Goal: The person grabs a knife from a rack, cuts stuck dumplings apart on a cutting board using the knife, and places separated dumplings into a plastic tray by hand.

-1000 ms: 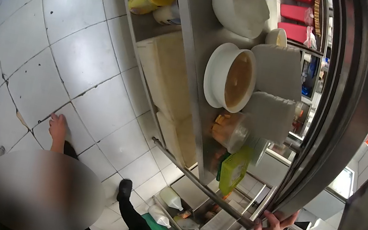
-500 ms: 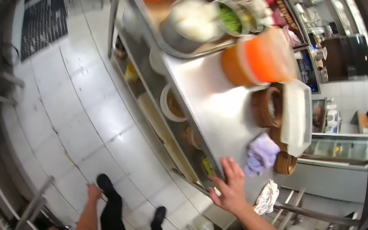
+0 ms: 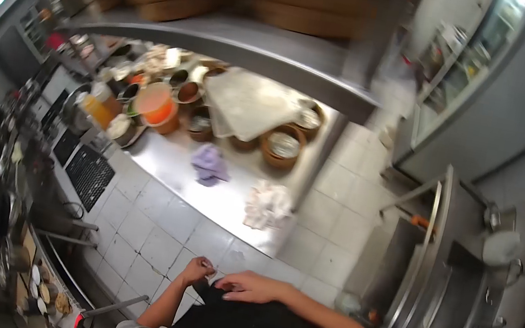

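Low in the view, my left hand [image 3: 198,270] is held in front of my body with its fingers curled; whether anything is in them cannot be made out. Close to its right, my right hand [image 3: 249,287] lies over the dark apron [image 3: 250,322], fingers extended and slightly bent, holding nothing visible. Beyond both hands stands a steel table [image 3: 182,185]. On it are a purple cloth [image 3: 209,164] and a whitish cloth [image 3: 267,205] near the front edge. Behind them sit an orange-red container [image 3: 155,106] and a round bamboo steamer [image 3: 283,146].
Overhead, a steel shelf [image 3: 226,49] holds stacked bamboo steamers [image 3: 303,1]. To the right are a steel sink unit [image 3: 456,294] and a grey cabinet [image 3: 494,105]. Small bowls [image 3: 46,293] stand on a counter at lower left. Tiled floor [image 3: 331,210] runs beside the table.
My right hand has left the table edge and come in front of my body, beside my left hand. The view has swung from the lower shelf to the tabletop and upper shelf.
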`<state>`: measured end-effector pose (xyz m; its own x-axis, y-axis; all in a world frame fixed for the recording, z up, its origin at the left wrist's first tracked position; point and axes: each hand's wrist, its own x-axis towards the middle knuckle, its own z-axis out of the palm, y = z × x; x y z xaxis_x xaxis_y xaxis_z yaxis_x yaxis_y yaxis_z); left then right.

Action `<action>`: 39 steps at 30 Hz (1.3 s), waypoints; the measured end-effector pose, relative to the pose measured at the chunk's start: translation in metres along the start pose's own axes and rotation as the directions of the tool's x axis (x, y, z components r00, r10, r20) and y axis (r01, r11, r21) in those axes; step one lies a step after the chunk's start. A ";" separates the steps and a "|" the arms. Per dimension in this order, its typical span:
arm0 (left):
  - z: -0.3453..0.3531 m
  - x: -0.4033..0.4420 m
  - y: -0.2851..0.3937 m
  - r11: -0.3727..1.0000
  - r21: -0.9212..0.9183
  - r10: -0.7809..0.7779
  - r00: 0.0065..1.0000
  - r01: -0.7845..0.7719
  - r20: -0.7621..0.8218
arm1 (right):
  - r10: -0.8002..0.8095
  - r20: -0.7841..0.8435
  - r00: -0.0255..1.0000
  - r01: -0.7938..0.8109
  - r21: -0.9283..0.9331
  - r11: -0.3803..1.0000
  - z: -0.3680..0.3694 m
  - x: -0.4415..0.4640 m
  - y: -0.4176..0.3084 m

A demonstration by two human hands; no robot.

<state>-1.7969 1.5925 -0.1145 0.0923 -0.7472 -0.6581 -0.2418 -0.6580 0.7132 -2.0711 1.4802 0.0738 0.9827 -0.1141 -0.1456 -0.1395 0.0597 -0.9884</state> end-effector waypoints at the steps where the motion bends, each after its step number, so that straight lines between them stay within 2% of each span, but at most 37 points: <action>1: 0.028 -0.005 0.040 0.998 -0.045 0.040 0.998 -0.038 0.043 | 0.056 0.003 0.998 -0.056 0.114 0.992 -0.010 -0.048 0.017; 2: 0.048 -0.013 0.079 0.994 -0.096 0.067 0.993 -0.058 0.093 | 0.063 -0.079 0.995 -0.055 0.100 0.993 -0.025 -0.083 0.026; 3: 0.067 -0.022 0.121 0.993 -0.069 0.105 0.985 -0.096 0.136 | 0.023 -0.153 0.988 -0.032 -0.053 0.998 -0.051 -0.112 0.023; 4: 0.084 -0.027 0.156 0.989 -0.057 0.142 0.978 -0.135 0.155 | 0.053 -0.233 0.971 -0.069 -0.061 0.996 -0.085 -0.138 0.005; 5: 0.101 -0.025 0.180 0.979 -0.004 0.201 0.970 -0.203 0.135 | -0.017 -0.359 0.933 -0.034 -0.136 0.990 -0.117 -0.157 0.004; 6: 0.116 -0.022 0.200 0.961 0.048 0.265 0.957 -0.272 0.116 | 0.016 -0.431 0.902 -0.016 0.003 1.000 -0.150 -0.169 0.006; 8: 0.152 -0.024 0.258 0.952 -0.092 0.304 0.940 -0.292 0.154 | 0.048 -0.654 0.755 0.092 0.178 0.980 -0.219 -0.211 0.019; 9: 0.167 -0.015 0.278 0.926 -0.246 0.338 0.919 -0.286 0.202 | 0.028 -0.794 0.607 0.031 0.058 0.998 -0.249 -0.229 0.032; 10: 0.183 0.004 0.293 0.928 -0.243 0.335 0.918 -0.283 0.211 | -0.101 -0.909 0.405 -0.261 -0.221 0.940 -0.272 -0.246 0.053; 11: 0.197 0.021 0.307 0.923 -0.180 0.376 0.899 -0.340 0.224 | -0.058 -0.953 0.298 -0.508 -0.209 0.836 -0.286 -0.267 0.067; 12: 0.213 0.039 0.324 0.910 -0.124 0.415 0.877 -0.396 0.242 | -0.088 -0.955 0.285 -0.726 -0.274 0.631 -0.287 -0.293 0.070; 13: 0.230 0.058 0.346 0.906 -0.146 0.422 0.866 -0.397 0.268 | -0.021 -0.959 0.284 -0.784 -0.245 0.571 -0.287 -0.321 0.088; 15: 0.267 0.091 0.401 0.903 -0.145 0.430 0.856 -0.405 0.288 | 0.235 -0.931 0.280 -0.685 -0.023 0.729 -0.275 -0.373 0.110; 16: 0.279 0.103 0.434 0.904 -0.107 0.428 0.861 -0.415 0.276 | 0.305 -0.907 0.289 -0.570 0.093 0.816 -0.263 -0.398 0.126; 17: 0.295 0.127 0.446 0.862 -0.138 0.506 0.831 -0.487 0.231 | 0.448 -0.855 0.260 -0.494 0.281 0.823 -0.251 -0.414 0.127; 18: 0.304 0.141 0.472 0.872 -0.139 0.490 0.847 -0.470 0.205 | 0.535 -0.813 0.231 -0.398 0.422 0.814 -0.237 -0.432 0.140; 20: 0.316 0.159 0.518 0.798 0.073 0.592 0.800 -0.599 0.096 | 0.619 -0.775 0.127 -0.197 0.592 0.782 -0.210 -0.455 0.171; 21: 0.321 0.169 0.529 0.802 0.073 0.588 0.805 -0.593 0.080 | 0.673 -0.731 0.115 -0.106 0.664 0.740 -0.202 -0.462 0.169; 22: 0.323 0.182 0.542 0.802 0.099 0.587 0.808 -0.588 0.043 | 0.715 -0.690 0.110 -0.013 0.719 0.695 -0.211 -0.462 0.165; 24: 0.323 0.210 0.561 0.811 0.139 0.575 0.818 -0.568 -0.017 | 0.716 -0.673 0.187 0.002 0.729 0.684 -0.259 -0.459 0.154; 26: 0.323 0.243 0.570 0.827 0.025 0.559 0.819 -0.561 -0.130 | 0.721 -0.643 0.258 0.004 0.747 0.665 -0.318 -0.467 0.158; 28: 0.321 0.271 0.571 0.841 0.001 0.528 0.820 -0.541 -0.222 | 0.595 -0.730 0.336 -0.314 0.508 0.802 -0.414 -0.469 0.166; 29: 0.319 0.280 0.572 0.827 -0.077 0.517 0.808 -0.557 -0.283 | 0.488 -0.800 0.348 -0.362 0.365 0.858 -0.459 -0.467 0.162; 30: 0.312 0.289 0.579 0.801 -0.144 0.507 0.785 -0.582 -0.355 | 0.358 -0.852 0.381 -0.394 0.201 0.897 -0.512 -0.455 0.156; 32: 0.300 0.281 0.606 0.824 -0.183 0.405 0.783 -0.536 -0.472 | 0.226 -0.871 0.436 -0.235 0.132 0.963 -0.601 -0.422 0.111; 34: 0.287 0.291 0.622 0.828 0.035 0.426 0.587 -0.560 -0.689 | 0.167 -0.842 0.514 -0.233 0.050 0.971 -0.673 -0.382 0.075; 35: 0.278 0.301 0.625 0.835 0.072 0.396 0.506 -0.545 -0.766 | 0.141 -0.805 0.576 -0.239 0.000 0.971 -0.704 -0.361 0.065; 36: 0.269 0.310 0.628 0.840 0.059 0.364 0.479 -0.539 -0.799 | 0.111 -0.765 0.634 -0.236 -0.054 0.970 -0.729 -0.339 0.055; 38: 0.246 0.327 0.632 0.834 0.078 0.242 0.236 -0.546 -0.941 | 0.122 -0.676 0.727 -0.201 -0.039 0.979 -0.760 -0.293 0.042; 39: 0.233 0.335 0.634 0.816 0.034 0.174 0.190 -0.577 -0.966 | 0.113 -0.610 0.784 -0.192 -0.064 0.979 -0.772 -0.274 0.046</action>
<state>-2.1443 0.9469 0.0607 0.9087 -0.3468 0.2323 -0.2831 -0.1031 0.9535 -2.4410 0.7484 0.0350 0.6807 -0.6878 -0.2521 -0.3327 0.0163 -0.9429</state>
